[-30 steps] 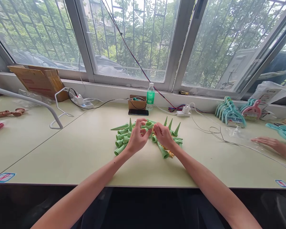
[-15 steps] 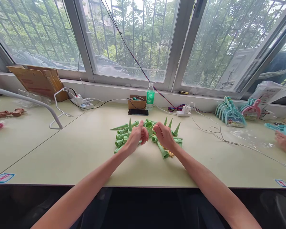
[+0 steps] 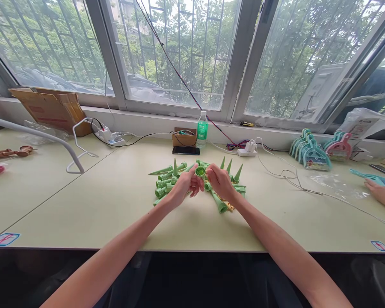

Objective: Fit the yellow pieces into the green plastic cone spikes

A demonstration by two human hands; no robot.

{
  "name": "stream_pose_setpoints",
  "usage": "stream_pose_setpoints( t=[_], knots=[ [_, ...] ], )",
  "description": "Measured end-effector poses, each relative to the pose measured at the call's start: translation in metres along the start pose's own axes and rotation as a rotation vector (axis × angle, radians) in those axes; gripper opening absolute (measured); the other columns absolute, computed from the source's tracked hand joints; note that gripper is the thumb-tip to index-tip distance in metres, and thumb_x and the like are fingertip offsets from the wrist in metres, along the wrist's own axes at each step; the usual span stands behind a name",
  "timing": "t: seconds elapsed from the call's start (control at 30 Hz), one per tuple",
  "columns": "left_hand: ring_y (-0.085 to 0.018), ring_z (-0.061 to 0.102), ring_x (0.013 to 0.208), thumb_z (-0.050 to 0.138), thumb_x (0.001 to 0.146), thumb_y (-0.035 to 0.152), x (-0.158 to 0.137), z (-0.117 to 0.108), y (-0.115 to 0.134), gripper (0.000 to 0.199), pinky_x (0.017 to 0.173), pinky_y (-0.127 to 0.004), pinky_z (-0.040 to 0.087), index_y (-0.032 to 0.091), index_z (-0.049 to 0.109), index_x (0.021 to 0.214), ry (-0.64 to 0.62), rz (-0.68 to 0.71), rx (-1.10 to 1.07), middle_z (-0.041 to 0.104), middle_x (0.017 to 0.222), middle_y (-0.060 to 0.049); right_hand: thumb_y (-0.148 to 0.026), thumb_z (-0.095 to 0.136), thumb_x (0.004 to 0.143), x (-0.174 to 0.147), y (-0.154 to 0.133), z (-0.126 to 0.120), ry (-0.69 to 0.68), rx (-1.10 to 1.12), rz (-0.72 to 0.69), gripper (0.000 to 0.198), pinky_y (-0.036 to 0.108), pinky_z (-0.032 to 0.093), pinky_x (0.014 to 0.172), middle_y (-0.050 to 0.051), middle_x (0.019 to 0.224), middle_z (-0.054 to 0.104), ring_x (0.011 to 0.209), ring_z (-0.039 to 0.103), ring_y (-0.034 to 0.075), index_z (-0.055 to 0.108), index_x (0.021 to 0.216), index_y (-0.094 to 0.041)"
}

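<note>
My left hand [image 3: 188,184] is closed around a hollow green plastic watering spike [image 3: 200,172], its round open mouth tipped toward me. Right beside that mouth, my right hand [image 3: 220,182] is curled with the fingertips pinched; whatever lies between them is hidden. More green spikes [image 3: 162,184] lie in a heap to the left of my hands, some with pointed tips up. Under my right wrist rests another green spike [image 3: 220,203], wide end toward me. Small yellow pieces [image 3: 230,207] show partly beneath it. Several green cones [image 3: 238,173] stand to the right.
A phone [image 3: 186,150], a small cardboard box [image 3: 185,139] and a bottle [image 3: 202,128] stand behind the heap. White cables [image 3: 295,179] cross the table on the right. Another person's hand [image 3: 383,194] touches a blue dustpan-like item [image 3: 365,174]. A grey metal bar [image 3: 60,143] is at left.
The green spike between my hands has tipped so its mouth faces me, and my left fingers now wrap it. The other person's hand and blue item shifted slightly left.
</note>
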State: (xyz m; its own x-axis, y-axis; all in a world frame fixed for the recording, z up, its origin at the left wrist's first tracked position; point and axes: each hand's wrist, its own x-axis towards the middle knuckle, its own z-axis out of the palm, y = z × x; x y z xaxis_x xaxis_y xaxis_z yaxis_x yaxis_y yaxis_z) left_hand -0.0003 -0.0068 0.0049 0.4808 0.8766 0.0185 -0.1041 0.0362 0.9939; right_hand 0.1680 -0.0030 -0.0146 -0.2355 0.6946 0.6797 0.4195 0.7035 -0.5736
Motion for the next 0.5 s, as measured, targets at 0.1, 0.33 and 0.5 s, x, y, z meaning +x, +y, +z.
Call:
stream_pose_setpoints(
  t=[0.1, 0.33, 0.5],
  knots=[
    [-0.009, 0.044, 0.04, 0.041, 0.088, 0.065, 0.0, -0.001, -0.0012, 0.064, 0.039, -0.023, 0.03, 0.01, 0.061, 0.062, -0.001, 0.024, -0.004, 0.061, 0.061, -0.009, -0.04, 0.034, 0.101, 0.0002, 0.0005, 0.0001, -0.004, 0.009, 0.002, 0.032, 0.023, 0.034, 0.055, -0.004, 0.059, 0.045, 0.052, 0.039, 0.009, 0.042, 0.077, -0.021],
    [-0.008, 0.047, 0.042, 0.044, 0.088, 0.063, -0.0006, -0.0008, -0.001, 0.056, 0.039, -0.022, 0.032, 0.012, 0.061, 0.072, 0.009, 0.065, -0.018, 0.064, 0.07, -0.007, -0.041, 0.033, 0.101, 0.0006, 0.0017, -0.0001, -0.017, -0.005, 0.008, 0.03, 0.023, 0.035, 0.054, -0.005, 0.058, 0.046, 0.05, 0.04, 0.01, 0.042, 0.08, -0.022],
    [-0.007, 0.046, 0.041, 0.046, 0.088, 0.061, -0.0003, 0.0007, 0.0005, 0.053, 0.039, -0.022, 0.033, 0.012, 0.061, 0.072, 0.024, 0.066, -0.009, 0.065, 0.071, -0.008, -0.041, 0.032, 0.101, 0.0005, 0.0028, -0.0002, -0.021, -0.011, 0.011, 0.03, 0.023, 0.035, 0.054, -0.005, 0.058, 0.046, 0.05, 0.04, 0.01, 0.042, 0.081, -0.022]
  ],
)
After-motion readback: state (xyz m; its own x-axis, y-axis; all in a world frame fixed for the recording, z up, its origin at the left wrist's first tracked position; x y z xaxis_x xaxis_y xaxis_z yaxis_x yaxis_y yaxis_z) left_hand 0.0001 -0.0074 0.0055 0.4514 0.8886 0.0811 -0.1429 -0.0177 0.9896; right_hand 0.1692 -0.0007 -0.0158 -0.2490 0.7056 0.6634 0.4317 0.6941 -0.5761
